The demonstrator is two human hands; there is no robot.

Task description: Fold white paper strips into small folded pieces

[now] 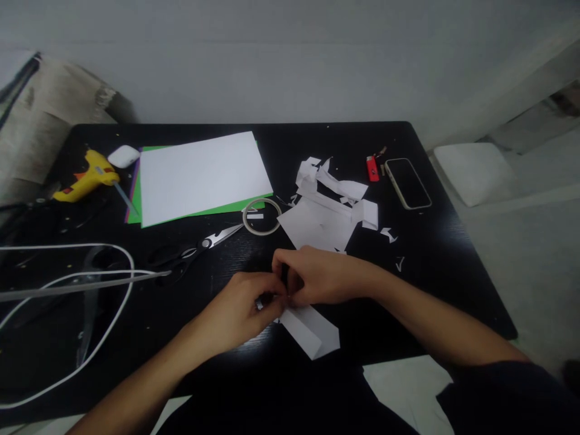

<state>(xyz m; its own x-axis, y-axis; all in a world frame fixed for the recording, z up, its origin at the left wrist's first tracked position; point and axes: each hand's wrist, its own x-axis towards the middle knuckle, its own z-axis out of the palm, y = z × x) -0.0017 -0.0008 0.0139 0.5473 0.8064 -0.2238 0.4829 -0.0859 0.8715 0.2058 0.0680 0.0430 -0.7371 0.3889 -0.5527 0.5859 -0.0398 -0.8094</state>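
Near the front of the black table, a folded piece of white paper (312, 332) lies under my two hands. My left hand (249, 305) pinches its far end between thumb and fingers. Right beside it, my right hand (312, 275) has its fingers curled in a pinch at the same end, the fingertips of both hands almost touching. The exact spot between the fingertips is hidden. Just beyond my right hand lie a white paper sheet (317, 223) and several crumpled paper scraps (338, 181).
Black-handled scissors (206, 243) and a tape roll (261, 232) lie left of centre. Behind them rests a stack of white paper (203, 175) over green sheets. A yellow glue gun (93, 175), white cable (131, 266), red lighter (372, 168) and phone (408, 184) are also on the table (444, 272).
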